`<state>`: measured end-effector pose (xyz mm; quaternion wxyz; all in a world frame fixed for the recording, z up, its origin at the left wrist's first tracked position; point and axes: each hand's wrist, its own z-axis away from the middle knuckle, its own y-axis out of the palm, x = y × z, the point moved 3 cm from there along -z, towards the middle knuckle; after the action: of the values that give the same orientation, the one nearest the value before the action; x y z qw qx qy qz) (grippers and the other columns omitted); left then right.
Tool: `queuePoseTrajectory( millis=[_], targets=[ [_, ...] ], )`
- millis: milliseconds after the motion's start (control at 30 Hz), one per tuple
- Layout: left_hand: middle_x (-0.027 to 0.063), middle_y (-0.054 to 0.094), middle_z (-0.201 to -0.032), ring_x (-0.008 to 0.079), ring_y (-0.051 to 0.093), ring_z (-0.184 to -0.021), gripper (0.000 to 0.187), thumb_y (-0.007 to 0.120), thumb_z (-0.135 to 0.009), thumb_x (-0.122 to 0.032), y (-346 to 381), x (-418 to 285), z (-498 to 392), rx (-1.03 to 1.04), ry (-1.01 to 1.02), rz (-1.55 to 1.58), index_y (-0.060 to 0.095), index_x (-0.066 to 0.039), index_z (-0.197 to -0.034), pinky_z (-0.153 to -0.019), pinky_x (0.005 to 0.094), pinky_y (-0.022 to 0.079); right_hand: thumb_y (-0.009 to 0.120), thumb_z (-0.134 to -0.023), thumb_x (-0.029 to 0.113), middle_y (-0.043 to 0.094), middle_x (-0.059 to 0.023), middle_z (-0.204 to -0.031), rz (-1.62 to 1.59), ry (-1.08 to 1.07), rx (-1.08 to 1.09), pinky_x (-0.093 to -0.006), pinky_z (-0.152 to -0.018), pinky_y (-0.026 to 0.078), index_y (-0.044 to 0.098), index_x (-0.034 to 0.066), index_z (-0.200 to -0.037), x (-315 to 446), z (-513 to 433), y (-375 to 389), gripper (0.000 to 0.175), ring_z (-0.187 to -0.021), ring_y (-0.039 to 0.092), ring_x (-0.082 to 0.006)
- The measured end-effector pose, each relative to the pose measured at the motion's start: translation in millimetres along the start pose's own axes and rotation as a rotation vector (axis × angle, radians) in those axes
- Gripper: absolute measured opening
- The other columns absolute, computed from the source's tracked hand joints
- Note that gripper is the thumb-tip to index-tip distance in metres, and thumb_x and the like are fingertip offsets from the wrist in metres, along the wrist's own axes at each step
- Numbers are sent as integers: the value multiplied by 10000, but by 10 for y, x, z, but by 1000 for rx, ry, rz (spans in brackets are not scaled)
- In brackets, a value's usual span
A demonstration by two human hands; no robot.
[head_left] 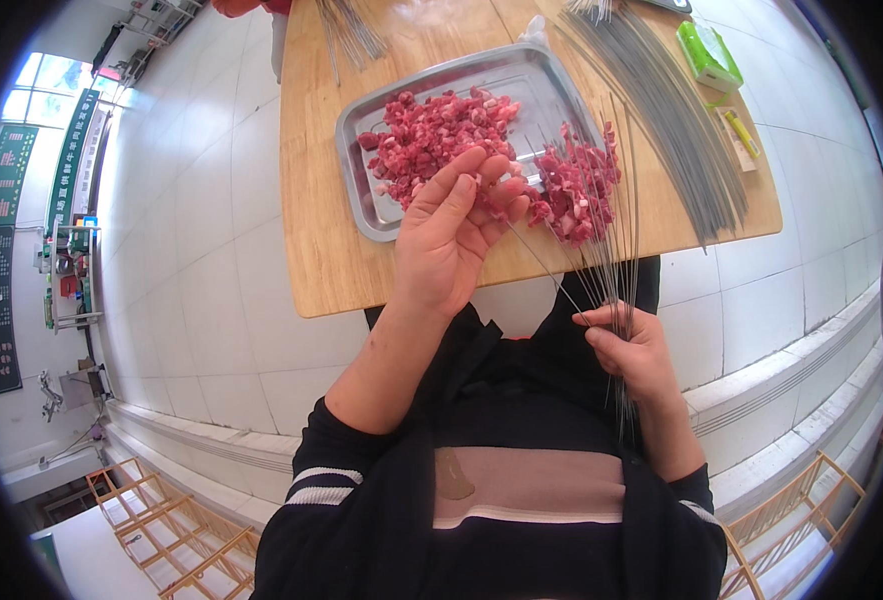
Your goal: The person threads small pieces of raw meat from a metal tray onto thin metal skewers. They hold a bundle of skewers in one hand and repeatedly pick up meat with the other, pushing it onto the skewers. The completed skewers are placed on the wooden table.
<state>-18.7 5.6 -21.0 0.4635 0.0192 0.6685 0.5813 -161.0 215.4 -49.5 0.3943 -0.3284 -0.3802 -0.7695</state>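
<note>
My left hand [449, 232] is turned palm up over the near edge of the tray, fingers curled around small pieces of raw meat [498, 208]. A single thin metal skewer [542, 264] runs from my right hand to the meat at my left fingers; its tip is hidden there. In my right hand [629, 345] is a bunch of metal skewers [612, 274], held near their lower ends. Threaded meat chunks [578, 187] crowd the far part of that bunch, above the tray's right side. Loose diced meat [441, 135] is heaped in the metal tray [370, 221].
A wooden table [321, 262] bears the tray. Many bare metal skewers [666, 127] lie along its right side, and others [351, 34] at the far left. Beyond the right-hand skewers are a green tissue pack [710, 56] and a yellow pen-like object [741, 133]. White steps [771, 360] lie behind.
</note>
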Motion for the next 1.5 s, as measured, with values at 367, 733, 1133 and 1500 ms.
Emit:
queuePoseTrajectory(
  millis=[367, 733, 1133, 1500],
  targets=[
    [126, 632, -1216, 226, 654, -1085, 402, 424, -1037, -93, 54, 38, 38, -12, 52, -35, 415, -81, -1439, -948, 419, 548, 633, -891, -10, 548, 34, -672, 14, 3, -12, -184, -457, 325, 671, -29, -1081, -11, -6, -2, 195, -517, 427, -21],
    [109, 640, -1107, 230, 658, -1037, 442, 440, -1024, -68, 44, 121, 94, -28, 90, -117, 369, -76, -1461, -965, 407, 537, 626, -896, -5, 560, 24, -691, 26, 0, -13, -190, -469, 334, 667, -32, -1084, -4, 7, 1, 194, -529, 435, -27],
    [187, 610, -1223, 294, 638, -1114, 555, 559, -975, -31, 168, 376, 283, -32, -73, -175, 302, -39, -1466, -995, 417, 518, 594, -932, 14, 519, 41, -691, -38, 20, -4, -195, -459, 292, 653, -42, -1118, 13, 14, 25, 203, -523, 393, -22],
    [167, 650, -1146, 262, 670, -1013, 351, 600, -957, -66, 55, 266, 354, -42, -198, -264, 484, 1, -1281, -866, 370, 565, 589, -938, 35, 499, 42, -670, -49, 24, -10, -194, -455, 276, 653, -43, -1117, -29, -7, 6, 206, -513, 387, -30]
  ],
)
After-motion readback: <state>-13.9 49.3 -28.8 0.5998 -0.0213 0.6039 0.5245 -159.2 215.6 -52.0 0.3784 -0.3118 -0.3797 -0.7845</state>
